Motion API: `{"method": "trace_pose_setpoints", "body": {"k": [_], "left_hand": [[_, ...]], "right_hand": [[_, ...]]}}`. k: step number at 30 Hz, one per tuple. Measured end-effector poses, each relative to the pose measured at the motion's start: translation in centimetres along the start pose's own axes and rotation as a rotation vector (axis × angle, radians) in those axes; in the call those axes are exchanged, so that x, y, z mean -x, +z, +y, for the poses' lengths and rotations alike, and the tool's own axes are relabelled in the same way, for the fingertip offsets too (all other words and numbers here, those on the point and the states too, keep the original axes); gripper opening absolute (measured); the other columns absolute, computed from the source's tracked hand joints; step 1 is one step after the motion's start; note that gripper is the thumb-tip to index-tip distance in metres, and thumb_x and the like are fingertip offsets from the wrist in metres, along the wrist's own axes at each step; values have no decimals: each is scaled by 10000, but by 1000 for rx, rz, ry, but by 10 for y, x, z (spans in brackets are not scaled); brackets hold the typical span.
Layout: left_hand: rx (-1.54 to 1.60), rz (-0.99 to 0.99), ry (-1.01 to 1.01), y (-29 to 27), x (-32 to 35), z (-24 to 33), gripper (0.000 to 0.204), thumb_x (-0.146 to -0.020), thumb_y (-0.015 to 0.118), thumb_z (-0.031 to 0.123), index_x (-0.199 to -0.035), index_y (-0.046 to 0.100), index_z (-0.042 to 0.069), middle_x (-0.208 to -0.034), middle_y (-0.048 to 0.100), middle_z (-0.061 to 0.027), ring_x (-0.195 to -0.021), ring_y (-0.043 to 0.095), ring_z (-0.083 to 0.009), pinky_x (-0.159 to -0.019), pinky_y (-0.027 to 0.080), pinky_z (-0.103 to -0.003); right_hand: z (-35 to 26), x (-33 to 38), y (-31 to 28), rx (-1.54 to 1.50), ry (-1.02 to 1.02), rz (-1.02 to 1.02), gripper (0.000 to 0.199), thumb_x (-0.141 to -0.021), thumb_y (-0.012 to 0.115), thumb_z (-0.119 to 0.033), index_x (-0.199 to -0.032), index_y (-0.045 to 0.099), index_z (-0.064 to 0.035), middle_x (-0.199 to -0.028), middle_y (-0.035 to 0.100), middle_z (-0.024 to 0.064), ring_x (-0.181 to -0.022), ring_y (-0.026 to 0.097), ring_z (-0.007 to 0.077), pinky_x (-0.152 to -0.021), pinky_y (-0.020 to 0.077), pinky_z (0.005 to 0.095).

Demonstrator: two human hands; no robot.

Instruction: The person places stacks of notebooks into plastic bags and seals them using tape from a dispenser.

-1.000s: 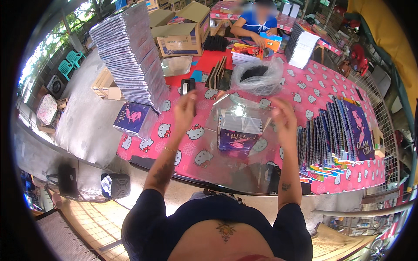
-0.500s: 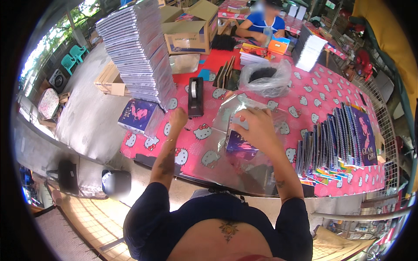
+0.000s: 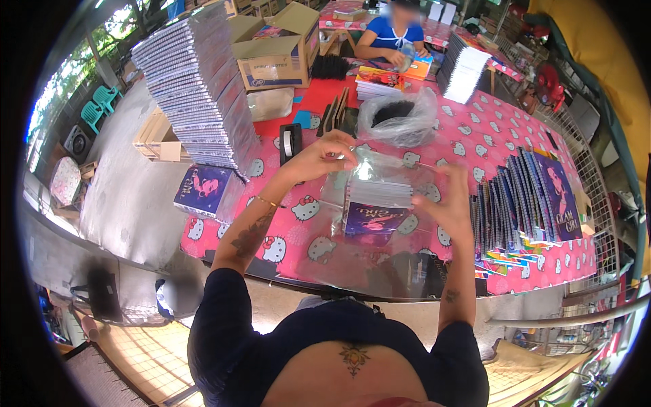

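A small stack of purple-covered notebooks point(image 3: 374, 216) sits in front of me on the pink patterned tablecloth point(image 3: 291, 230), inside a clear plastic bag point(image 3: 380, 169). My left hand point(image 3: 324, 154) pinches the bag's upper left edge above the stack. My right hand point(image 3: 447, 200) rests against the bag's right side, fingers spread and touching the plastic. The bag's mouth is lifted toward the far side.
A tall leaning stack of wrapped notebooks point(image 3: 196, 88) stands at the left, with one wrapped pack point(image 3: 207, 190) below it. A black tape dispenser point(image 3: 290, 142), a plastic bag of dark items point(image 3: 400, 115), cardboard boxes point(image 3: 274, 47) and upright notebooks point(image 3: 529, 197) surround me. Another person point(image 3: 397, 34) sits across.
My hands moved from apart, to bunched over the stack, to spread at the bag's edges. The bag now stands drawn up around the notebooks.
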State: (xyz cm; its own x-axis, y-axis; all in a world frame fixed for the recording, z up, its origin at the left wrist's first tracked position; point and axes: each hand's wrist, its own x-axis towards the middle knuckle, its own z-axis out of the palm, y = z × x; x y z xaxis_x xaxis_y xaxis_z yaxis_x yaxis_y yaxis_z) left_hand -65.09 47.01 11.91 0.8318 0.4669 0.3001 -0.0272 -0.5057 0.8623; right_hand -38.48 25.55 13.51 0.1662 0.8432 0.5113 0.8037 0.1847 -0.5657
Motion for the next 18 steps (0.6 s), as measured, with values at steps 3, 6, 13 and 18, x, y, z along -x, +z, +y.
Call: {"method": "trace_pose_setpoints", "body": {"k": [3,6,13,18], "left_hand": [[-193,1,210,31,-27,-6,135,-829,772,137,-963,766,136,-1431,433,-82,-1375,348,-245,-1129,292,-404],[-440,-15,278,64,-36,-23,143,-793,794,210,-925,770,160,-1526,349,-118,-1410,286,-343,-1153,209,-488],[-706,391,8,104,-35,-32,619,-807,769,421,-1326,572,146,-1513,322,-244,-1393,321,-397,-1115,280,-518],[225,-60,-329,58,-17,-65,591,-884,721,412,-1332,570,56,-1322,554,-118,-1154,521,-162,-1009,409,-310]], "right_hand": [[52,21,38,-130,-124,-157,589,-643,864,-260,-1186,668,-146,-1314,564,105,-1206,517,309,-1004,362,529],[52,20,74,-36,-323,-323,670,-624,870,-235,-1255,650,-194,-1382,518,143,-1309,452,342,-1075,311,583],[54,19,79,-106,-295,-307,613,-761,812,-317,-1334,625,-204,-1441,459,171,-1366,407,346,-1096,327,560],[98,-51,96,-681,417,-520,763,-803,792,-411,-1411,484,-69,-1387,506,154,-1309,444,250,-976,450,378]]}}
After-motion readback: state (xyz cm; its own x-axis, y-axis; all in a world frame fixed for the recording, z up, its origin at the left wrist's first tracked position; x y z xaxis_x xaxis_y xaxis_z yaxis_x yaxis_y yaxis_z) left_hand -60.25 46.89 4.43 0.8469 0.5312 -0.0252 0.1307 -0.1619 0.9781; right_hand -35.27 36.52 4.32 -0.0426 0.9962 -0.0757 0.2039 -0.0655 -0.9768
